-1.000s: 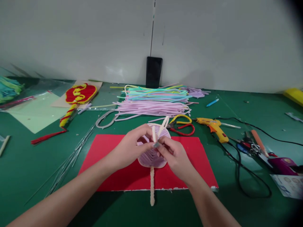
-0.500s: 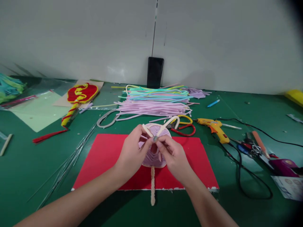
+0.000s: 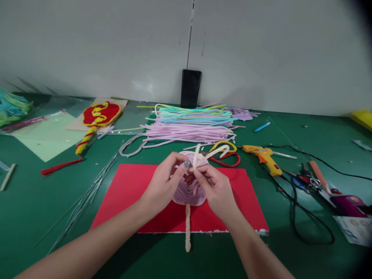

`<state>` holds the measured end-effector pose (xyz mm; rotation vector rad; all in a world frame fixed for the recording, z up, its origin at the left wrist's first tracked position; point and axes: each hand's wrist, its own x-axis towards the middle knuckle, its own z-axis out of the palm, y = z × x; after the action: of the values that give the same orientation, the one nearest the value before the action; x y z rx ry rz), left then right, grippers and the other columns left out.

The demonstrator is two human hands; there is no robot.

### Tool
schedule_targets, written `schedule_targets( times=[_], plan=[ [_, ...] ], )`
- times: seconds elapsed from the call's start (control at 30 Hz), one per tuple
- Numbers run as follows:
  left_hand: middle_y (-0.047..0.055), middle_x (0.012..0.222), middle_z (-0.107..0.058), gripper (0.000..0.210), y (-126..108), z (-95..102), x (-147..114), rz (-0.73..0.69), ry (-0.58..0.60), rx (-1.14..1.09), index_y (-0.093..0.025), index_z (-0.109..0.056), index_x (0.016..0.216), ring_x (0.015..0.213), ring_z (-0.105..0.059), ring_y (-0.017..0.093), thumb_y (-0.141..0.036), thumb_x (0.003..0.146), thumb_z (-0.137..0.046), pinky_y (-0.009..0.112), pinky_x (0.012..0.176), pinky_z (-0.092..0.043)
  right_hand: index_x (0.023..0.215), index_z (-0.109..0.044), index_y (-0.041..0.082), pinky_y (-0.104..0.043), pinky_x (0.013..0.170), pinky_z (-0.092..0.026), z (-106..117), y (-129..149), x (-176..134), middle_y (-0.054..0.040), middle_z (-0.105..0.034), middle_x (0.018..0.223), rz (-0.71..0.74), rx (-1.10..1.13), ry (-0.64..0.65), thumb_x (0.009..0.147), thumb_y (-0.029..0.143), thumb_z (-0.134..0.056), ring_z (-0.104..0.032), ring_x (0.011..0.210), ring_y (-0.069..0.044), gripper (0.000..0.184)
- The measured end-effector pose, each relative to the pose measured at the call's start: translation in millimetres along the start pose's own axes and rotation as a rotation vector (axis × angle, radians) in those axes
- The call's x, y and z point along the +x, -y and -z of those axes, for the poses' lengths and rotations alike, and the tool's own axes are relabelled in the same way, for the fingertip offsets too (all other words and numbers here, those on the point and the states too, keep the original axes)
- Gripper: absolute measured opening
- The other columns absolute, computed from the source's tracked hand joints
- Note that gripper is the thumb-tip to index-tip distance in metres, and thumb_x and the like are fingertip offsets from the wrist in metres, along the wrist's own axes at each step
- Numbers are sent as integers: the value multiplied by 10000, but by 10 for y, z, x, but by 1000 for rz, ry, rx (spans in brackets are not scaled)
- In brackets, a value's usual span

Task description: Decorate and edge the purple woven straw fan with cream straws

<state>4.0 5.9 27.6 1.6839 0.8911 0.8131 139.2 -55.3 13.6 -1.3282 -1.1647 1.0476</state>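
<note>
A cream pipe cleaner (image 3: 213,154), bent with a loop on its right and a short end sticking up, is between my two hands over the fan. My right hand (image 3: 213,188) pinches it near the bend with thumb and fingertips. The curled fingers of my left hand (image 3: 162,180) close at the same bend from the left, the thumb on top; their exact contact is partly hidden. Beneath both hands lies a lilac pipe-cleaner fan (image 3: 188,197) with a pale rim. Its twisted cream handle (image 3: 187,228) points toward me past the edge of the red board (image 3: 128,197).
Behind are bundled lilac and turquoise pipe cleaners (image 3: 188,132) and a leaning phone (image 3: 191,89). Scissors (image 3: 225,159), a yellow glue gun (image 3: 263,157) and its black cord lie right. Leftward are thin wires (image 3: 93,186) and a red-and-yellow fan (image 3: 101,114).
The short end of the cream pipe cleaner has swung from leaning left to upright. The loop has tipped lower to the right, and my left thumb has shifted slightly left of the bend.
</note>
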Motion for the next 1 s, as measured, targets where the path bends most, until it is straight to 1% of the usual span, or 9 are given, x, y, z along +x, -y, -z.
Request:
schedule_targets(
  times=[0.13, 0.27, 0.37, 0.5, 0.57, 0.7, 0.77, 0.9, 1.0],
  plan=[
    [-4, 796, -544, 156, -13, 47, 36, -9, 108, 162, -194, -468, 828, 736, -525, 135, -293, 900, -372, 257, 682, -424, 784, -541, 187, -234, 511, -458, 20, -11, 13, -6, -608, 672, -8, 4, 14, 870, 357, -477, -547, 511, -104, 200],
    [-5, 806, -539, 165, -34, 85, 49, 15, 241, 244, -202, -453, 833, 758, -522, 144, -286, 910, -333, 276, 708, -421, 780, -532, 197, -231, 534, -421, 52, -14, 16, 9, -567, 644, 58, -192, 4, 879, 337, -463, -530, 544, -111, 185],
    [5, 835, -547, 191, -26, 105, 63, 50, 303, 203, -204, -465, 853, 808, -526, 156, -311, 911, -318, 288, 750, -424, 784, -540, 196, -233, 582, -401, 69, -17, 19, 0, -575, 683, 143, -345, -4, 885, 301, -452, -536, 615, -123, 171],
    [13, 857, -541, 181, 20, 132, 101, 53, 342, 80, -197, -494, 831, 865, -508, 161, -321, 881, -372, 283, 786, -415, 801, -554, 194, -230, 630, -395, 74, -32, 28, -15, -602, 749, 190, -394, 10, 896, 284, -436, -545, 683, -133, 176],
    [11, 826, -522, 177, 39, 149, 122, 90, 364, 4, -186, -506, 803, 824, -500, 153, -315, 861, -400, 277, 763, -418, 806, -557, 195, -232, 637, -391, 71, -41, 31, -18, -606, 759, 200, -407, 18, 898, 284, -430, -544, 695, -138, 180],
    [4, 777, -508, 190, 66, 183, 151, 200, 439, -139, -170, -541, 822, 683, -473, 122, -333, 837, -442, 248, 642, -412, 822, -561, 201, -238, 657, -387, 66, -48, 32, -23, -612, 785, 241, -430, 21, 898, 264, -421, -547, 729, -146, 172],
    [-1, 759, -507, 186, 84, 197, 158, 205, 457, -163, -171, -549, 819, 659, -462, 111, -329, 834, -453, 237, 621, -404, 816, -564, 207, -240, 670, -385, 69, -47, 32, -23, -615, 792, 255, -440, 30, 898, 250, -418, -552, 752, -150, 173],
    [-10, 704, -495, 210, 130, 207, 169, 193, 446, -147, -167, -541, 749, 622, -454, 105, -335, 835, -448, 235, 609, -411, 808, -559, 221, -256, 690, -382, 87, -56, 34, -29, -621, 802, 261, -512, 58, 908, 242, -390, -555, 800, -169, 198],
    [0, 744, -523, 202, 157, 204, 173, 187, 464, -118, -172, -551, 780, 668, -489, 118, -335, 835, -446, 248, 647, -430, 818, -561, 220, -263, 682, -381, 102, -76, 32, -33, -619, 809, 254, -577, 58, 909, 240, -385, -548, 799, -175, 200]
  ],
)
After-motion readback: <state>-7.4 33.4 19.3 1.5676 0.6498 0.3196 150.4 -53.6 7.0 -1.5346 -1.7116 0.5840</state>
